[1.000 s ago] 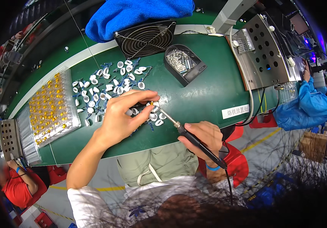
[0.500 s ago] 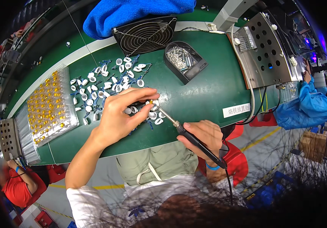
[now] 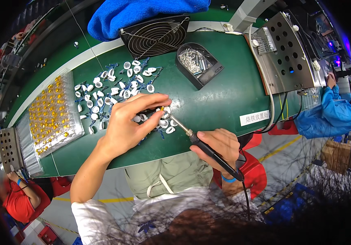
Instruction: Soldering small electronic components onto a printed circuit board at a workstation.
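My left hand (image 3: 127, 121) is closed in a pinch over the green workbench, with a small gold-coloured piece (image 3: 162, 109) at its fingertips. Something thin and dark shows between thumb and fingers; its kind is hidden. In my right hand (image 3: 221, 143) is a soldering iron (image 3: 213, 155), gripped by its black handle and slanting up to the left. The iron's metal tip reaches the piece at my left fingertips; whether they touch is too small to tell. Beyond and under my left hand lie many small white oval parts (image 3: 134, 84) with blue wires.
Left of the parts lies a clear plastic tray (image 3: 76, 122) bearing gold-coloured pieces. A black fan (image 3: 157, 37) stands at the back beneath a blue towel (image 3: 147, 16). Right of it sits a black bin (image 3: 202, 83) of small metal bits. A perforated metal box (image 3: 279, 61) borders the right side.
Both hands and the soldering iron hold nearly the same pose. A small white item on the green strip at the far left has shifted slightly up and right.
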The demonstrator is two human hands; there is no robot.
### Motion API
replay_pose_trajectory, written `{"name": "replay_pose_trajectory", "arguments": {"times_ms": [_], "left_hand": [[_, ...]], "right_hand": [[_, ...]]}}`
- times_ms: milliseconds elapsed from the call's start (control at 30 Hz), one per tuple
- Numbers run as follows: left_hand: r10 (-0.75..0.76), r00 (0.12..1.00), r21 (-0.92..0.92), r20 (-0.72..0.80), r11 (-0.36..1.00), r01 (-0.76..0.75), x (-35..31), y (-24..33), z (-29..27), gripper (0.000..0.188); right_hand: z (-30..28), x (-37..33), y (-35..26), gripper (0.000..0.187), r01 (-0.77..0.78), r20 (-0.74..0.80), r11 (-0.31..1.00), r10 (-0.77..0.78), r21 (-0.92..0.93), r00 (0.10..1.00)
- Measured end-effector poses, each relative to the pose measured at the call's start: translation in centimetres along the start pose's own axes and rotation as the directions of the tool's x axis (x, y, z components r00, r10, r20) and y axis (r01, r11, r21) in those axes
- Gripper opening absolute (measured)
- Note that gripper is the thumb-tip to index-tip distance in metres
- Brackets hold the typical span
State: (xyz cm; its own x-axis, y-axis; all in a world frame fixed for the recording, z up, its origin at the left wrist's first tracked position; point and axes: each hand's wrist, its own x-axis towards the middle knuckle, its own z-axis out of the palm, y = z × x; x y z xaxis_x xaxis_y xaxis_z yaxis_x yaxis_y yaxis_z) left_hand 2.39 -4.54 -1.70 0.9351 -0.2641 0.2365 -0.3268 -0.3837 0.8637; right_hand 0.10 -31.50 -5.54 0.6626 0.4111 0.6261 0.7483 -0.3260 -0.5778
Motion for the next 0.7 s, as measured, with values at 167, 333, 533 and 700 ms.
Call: {"name": "replay_pose_trajectory", "arguments": {"times_ms": [167,333,533,700], "left_hand": [[-0.003,1.0,0.005,0.0,1.0,0.003,0.02,-0.01,-0.03,0.035],[0.018,1.0,0.028,-0.003,0.999,-0.018,-0.02,-0.1,0.07,0.035],[0.002,1.0,0.005,-0.011,1.0,-0.002,-0.22,-0.01,0.25,0.037],[-0.006,1.0,-0.001,-0.005,1.0,0.006,-0.19,-0.19,0.27,0.037]], "right_hand": [[0.02,0.13,-0.01,0.045,0.002,0.003,1.0,-0.002,-0.006,1.0],[-0.02,0.07,-0.02,0.045,-0.002,0.005,1.0,0.002,-0.007,1.0],[-0.13,0.04,-0.14,0.044,0.004,0.003,1.0,-0.004,0.005,1.0],[-0.15,-0.12,0.12,0.043,-0.005,0.001,0.999,0.005,0.041,1.0]]}}
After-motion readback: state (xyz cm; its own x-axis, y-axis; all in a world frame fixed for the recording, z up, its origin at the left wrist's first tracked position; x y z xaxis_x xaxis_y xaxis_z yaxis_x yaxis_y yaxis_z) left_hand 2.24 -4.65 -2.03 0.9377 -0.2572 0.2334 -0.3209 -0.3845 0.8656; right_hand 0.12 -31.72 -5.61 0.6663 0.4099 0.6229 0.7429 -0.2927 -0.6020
